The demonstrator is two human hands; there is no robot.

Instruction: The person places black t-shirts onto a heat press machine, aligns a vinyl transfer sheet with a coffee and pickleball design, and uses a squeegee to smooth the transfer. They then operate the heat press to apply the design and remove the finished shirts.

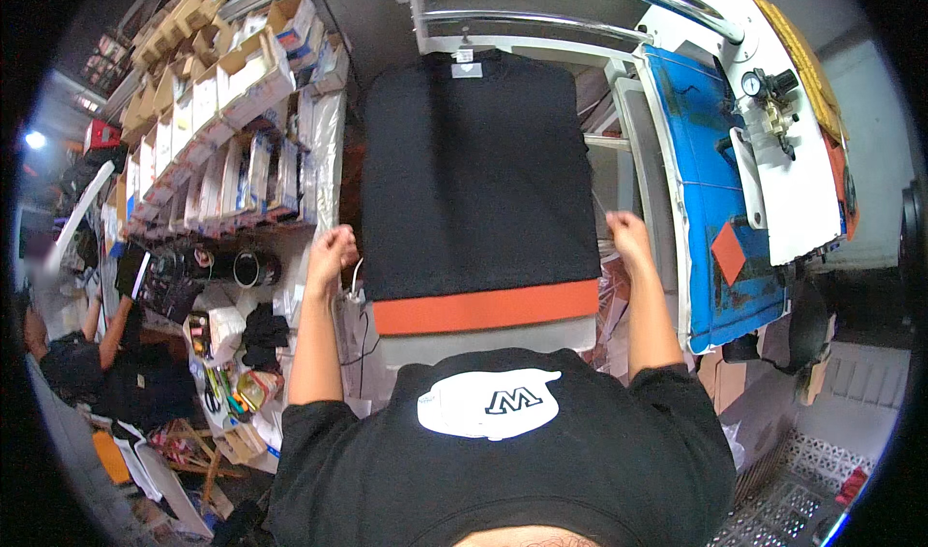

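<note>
A black T-shirt (483, 175) lies spread face up in front of me, its collar at the far end with a white label (467, 70). Below its hem shows a strip of orange-red board (488, 307) that the shirt is laid over. My left hand (334, 252) is just off the shirt's left edge, fingers curled in. Off the opposite edge, at about the same height, my right hand (628, 236) also has its fingers curled. A small gap separates each hand from the cloth, and no fabric shows in either.
On the right stands a press with a blue padded panel (720, 180), a pressure gauge (752, 84) and chrome bars (580, 27). Shelves of cardboard boxes (217, 98) line the left. A cluttered table (232, 373) and another person (72, 373) are at lower left.
</note>
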